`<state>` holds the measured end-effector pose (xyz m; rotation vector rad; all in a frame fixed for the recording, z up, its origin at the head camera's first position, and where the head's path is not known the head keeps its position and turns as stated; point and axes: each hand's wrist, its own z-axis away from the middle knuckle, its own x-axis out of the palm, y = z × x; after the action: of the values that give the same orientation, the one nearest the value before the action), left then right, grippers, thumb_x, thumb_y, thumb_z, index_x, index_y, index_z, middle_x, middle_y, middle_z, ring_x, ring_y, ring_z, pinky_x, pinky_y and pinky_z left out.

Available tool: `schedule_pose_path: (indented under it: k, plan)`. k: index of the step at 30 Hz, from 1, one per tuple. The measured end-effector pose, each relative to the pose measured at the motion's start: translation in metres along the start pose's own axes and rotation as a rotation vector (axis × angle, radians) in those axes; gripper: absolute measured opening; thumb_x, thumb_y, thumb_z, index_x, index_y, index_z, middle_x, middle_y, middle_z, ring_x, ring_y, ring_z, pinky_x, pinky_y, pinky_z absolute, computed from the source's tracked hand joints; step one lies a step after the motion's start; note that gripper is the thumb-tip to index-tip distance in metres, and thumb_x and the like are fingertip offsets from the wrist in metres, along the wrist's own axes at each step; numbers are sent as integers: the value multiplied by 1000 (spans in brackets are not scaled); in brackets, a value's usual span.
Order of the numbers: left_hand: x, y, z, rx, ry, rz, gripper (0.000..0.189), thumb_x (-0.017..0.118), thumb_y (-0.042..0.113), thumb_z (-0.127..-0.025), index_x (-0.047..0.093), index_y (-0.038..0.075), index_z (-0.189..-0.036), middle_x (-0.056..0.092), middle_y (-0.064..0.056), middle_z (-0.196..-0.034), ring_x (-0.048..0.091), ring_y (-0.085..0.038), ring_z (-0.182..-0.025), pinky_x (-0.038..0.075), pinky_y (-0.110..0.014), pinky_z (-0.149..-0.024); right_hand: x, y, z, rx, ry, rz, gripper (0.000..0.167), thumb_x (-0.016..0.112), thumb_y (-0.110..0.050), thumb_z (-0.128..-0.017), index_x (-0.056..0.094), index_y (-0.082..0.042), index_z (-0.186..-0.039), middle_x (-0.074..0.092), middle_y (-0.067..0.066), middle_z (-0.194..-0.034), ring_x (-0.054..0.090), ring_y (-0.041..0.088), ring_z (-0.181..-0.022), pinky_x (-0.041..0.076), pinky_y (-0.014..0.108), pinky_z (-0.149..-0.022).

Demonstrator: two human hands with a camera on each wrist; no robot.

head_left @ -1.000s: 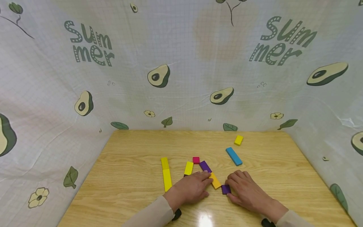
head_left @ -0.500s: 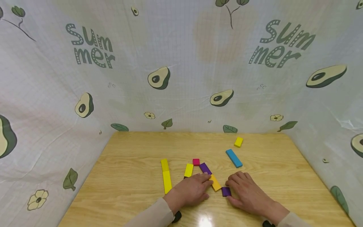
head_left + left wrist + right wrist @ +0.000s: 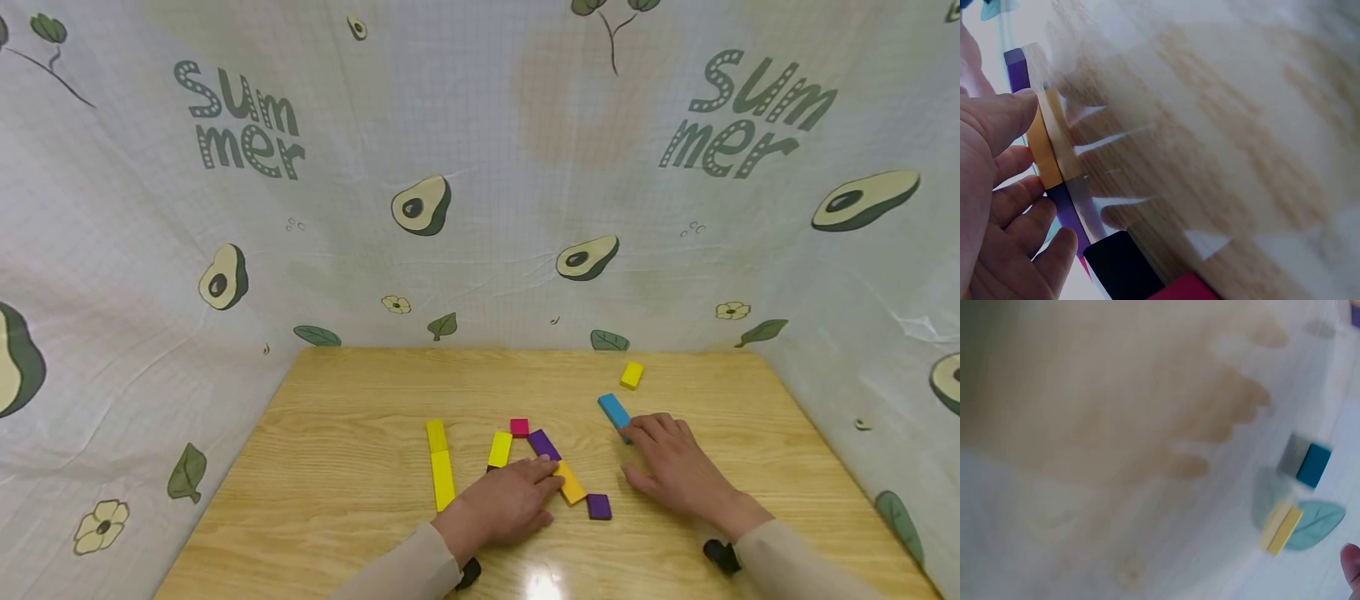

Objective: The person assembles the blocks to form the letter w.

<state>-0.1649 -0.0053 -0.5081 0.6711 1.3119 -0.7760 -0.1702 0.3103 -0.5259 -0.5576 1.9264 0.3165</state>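
Observation:
My left hand (image 3: 506, 500) touches a row of blocks on the table. In the left wrist view, its fingers lie along the side of an orange block (image 3: 1046, 147) and a purple block (image 3: 1070, 215), and the thumb touches the orange one near its other end. A small purple block (image 3: 598, 507) sits at the orange block's near corner. My right hand (image 3: 678, 471) reaches over the near end of a blue block (image 3: 615, 410), thumb held apart. Only one fingertip (image 3: 1352, 565) shows in the right wrist view; whether it touches the blue block I cannot tell.
A pink block (image 3: 519, 428) stands at the row's far end, beside a yellow block (image 3: 500, 448) with a dark piece partly hidden by the left hand. Two yellow blocks (image 3: 441, 467) form a line at left. Another yellow block (image 3: 632, 375) lies far right. A patterned cloth (image 3: 480, 167) encloses the table.
My right hand has left the small purple block and moved up and right to the blue block. The left hand stays where it was on the row.

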Motion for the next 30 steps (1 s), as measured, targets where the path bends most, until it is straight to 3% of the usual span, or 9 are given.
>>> schedule_pose_path:
  k: [6, 14, 20, 26, 30]
  plan:
    - [-1, 0, 1, -1, -1, 15, 58, 52, 46, -110, 45, 20, -161, 37, 1, -170, 36, -14, -157, 35, -28, -126, 2, 19, -5, 49, -85, 52, 51, 78, -32, -92, 67, -4, -132, 62, 15, -130, 53, 37, -119, 45, 59, -98]
    - [0, 0, 1, -7, -4, 8, 58, 53, 46, -110, 45, 20, -161, 37, 1, -170, 36, -14, -157, 35, -28, -126, 3, 18, -1, 42, -141, 113, 46, 74, -32, -96, 71, -2, -130, 65, 14, -125, 56, 37, -118, 46, 58, -95]
    - [3, 0, 0, 0, 2, 4, 58, 52, 46, -110, 44, 20, -161, 37, 1, -170, 36, -14, -157, 35, -28, -126, -2, 4, 8, 25, -159, 105, 37, 74, -32, -96, 75, -7, -124, 67, 8, -120, 57, 32, -114, 47, 54, -94]
    - [5, -1, -1, 7, 5, -13, 58, 51, 46, -111, 44, 19, -161, 37, 0, -170, 36, -14, -157, 34, -27, -127, -8, -8, 9, -54, -132, 81, 32, 78, -34, -93, 78, -12, -116, 68, 3, -115, 58, 25, -109, 48, 50, -90]
    - [4, -2, -1, 3, 5, -16, 57, 51, 46, -111, 44, 19, -161, 38, 1, -170, 36, -14, -157, 34, -27, -126, -8, -4, 2, -38, -118, 60, 39, 78, -34, -92, 75, -11, -123, 66, 5, -121, 57, 29, -113, 47, 53, -94]
